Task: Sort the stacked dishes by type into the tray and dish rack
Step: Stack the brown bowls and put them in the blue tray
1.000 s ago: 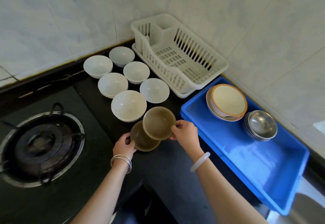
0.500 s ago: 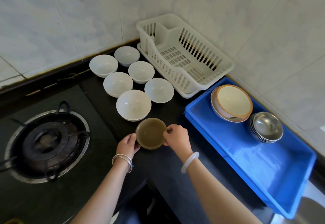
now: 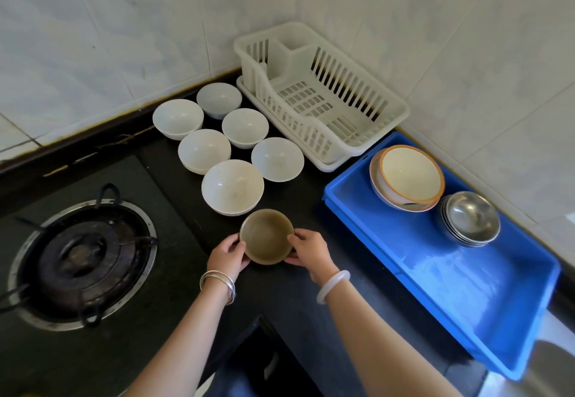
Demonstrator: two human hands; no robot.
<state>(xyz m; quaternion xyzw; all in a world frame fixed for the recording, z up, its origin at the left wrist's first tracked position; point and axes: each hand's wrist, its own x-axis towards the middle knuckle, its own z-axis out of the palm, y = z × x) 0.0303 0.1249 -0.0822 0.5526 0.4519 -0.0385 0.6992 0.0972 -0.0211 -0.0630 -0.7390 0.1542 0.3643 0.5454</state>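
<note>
Both hands, left (image 3: 228, 257) and right (image 3: 310, 252), grip a brown bowl (image 3: 267, 236) on the black counter (image 3: 311, 303). 6 white bowls (image 3: 232, 187) sit beyond it, beside a white rack (image 3: 323, 97). A blue tray (image 3: 460, 297) holds an orange-rimmed bowl (image 3: 409, 175) and steel bowls (image 3: 471, 219).

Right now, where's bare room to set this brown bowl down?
The tray's near half, below the rimmed bowls and steel bowls, is bare. The rack's floor is bare. A counter strip between the right hand and the tray is free. Crowded: the white bowls fill the counter between burner and rack, right behind the brown bowl.
</note>
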